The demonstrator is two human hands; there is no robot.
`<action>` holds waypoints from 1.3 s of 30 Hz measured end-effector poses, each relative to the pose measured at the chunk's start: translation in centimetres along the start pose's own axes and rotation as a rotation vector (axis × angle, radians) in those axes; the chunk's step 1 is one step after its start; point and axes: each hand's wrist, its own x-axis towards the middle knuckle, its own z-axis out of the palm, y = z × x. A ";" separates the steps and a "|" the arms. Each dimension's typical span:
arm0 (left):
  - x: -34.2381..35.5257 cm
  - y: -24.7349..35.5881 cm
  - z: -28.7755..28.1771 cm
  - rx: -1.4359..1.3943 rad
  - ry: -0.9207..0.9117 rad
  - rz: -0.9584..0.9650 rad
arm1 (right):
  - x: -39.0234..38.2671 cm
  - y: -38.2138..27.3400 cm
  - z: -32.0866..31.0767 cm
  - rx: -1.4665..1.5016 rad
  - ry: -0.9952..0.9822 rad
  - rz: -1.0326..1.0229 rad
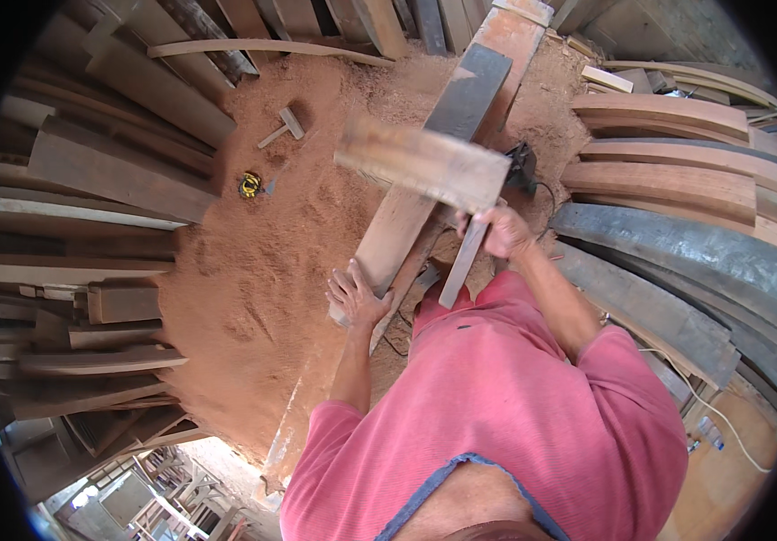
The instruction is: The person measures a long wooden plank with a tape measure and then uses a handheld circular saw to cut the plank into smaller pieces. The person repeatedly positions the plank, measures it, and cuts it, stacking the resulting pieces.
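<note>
One long plank (395,233) slants before us, our left hand (357,295) spread flat on its near end, clenching nothing. Crossing over it in our view is a shorter board (424,167) (its left end blurred); a hurried swing, we judge, could knock it against the plank or twist it loose. A narrow strip (463,266) points down from its lower right; whether the two are joined, we cannot tell. Our right hand (507,233) has its grip closed around the strip's top, just beside the board's lower edge.
</note>
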 end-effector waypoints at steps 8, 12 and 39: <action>1.6 3.6 1.5 -0.284 0.052 0.435 | 2.4 13.7 -5.7 -0.565 0.226 0.314; 2.5 5.0 1.1 -0.223 0.027 0.560 | 4.1 14.3 -2.8 -0.577 0.358 0.185; 4.3 6.2 2.3 -0.083 0.155 0.628 | 8.4 14.3 -4.0 -0.383 0.382 0.149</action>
